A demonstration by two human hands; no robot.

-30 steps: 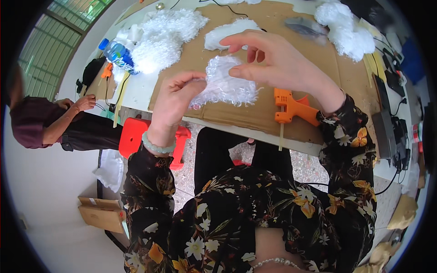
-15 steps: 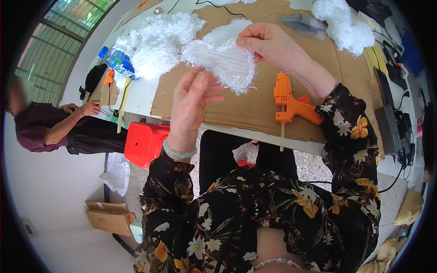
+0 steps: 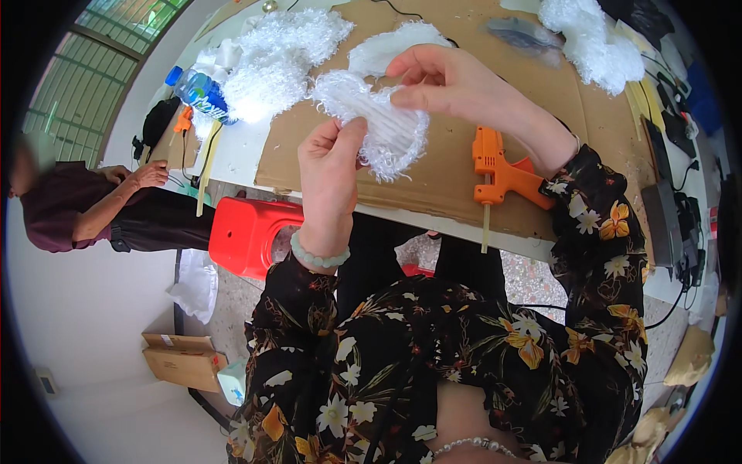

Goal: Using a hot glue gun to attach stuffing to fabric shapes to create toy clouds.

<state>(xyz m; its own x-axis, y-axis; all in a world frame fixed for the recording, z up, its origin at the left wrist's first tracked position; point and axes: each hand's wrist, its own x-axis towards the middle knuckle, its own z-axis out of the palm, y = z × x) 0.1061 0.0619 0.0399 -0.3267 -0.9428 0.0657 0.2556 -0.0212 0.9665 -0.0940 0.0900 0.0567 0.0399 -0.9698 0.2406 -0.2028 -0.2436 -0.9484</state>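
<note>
- We pinch the white fluffy piece (image 3: 376, 120) at upper centre: left hand (image 3: 331, 158) closed on its lower edge, right hand (image 3: 444, 81) on top.
- Glue gun (image 3: 501, 172) lies unused at centre right; we judge shaping underway, fixing outstanding.

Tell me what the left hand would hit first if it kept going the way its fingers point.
The left hand already pinches the white fluffy piece; past it, probably the white fluff pile on the cardboard, though depth is unclear.

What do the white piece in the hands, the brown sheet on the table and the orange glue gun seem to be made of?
White piece: looks like shaggy synthetic fibre, matt, with loose strands fraying at its edges.
Brown sheet: probably cardboard, dull brown and flat, with a cut edge.
Glue gun: apparently moulded plastic, smooth, uniform orange.
</note>
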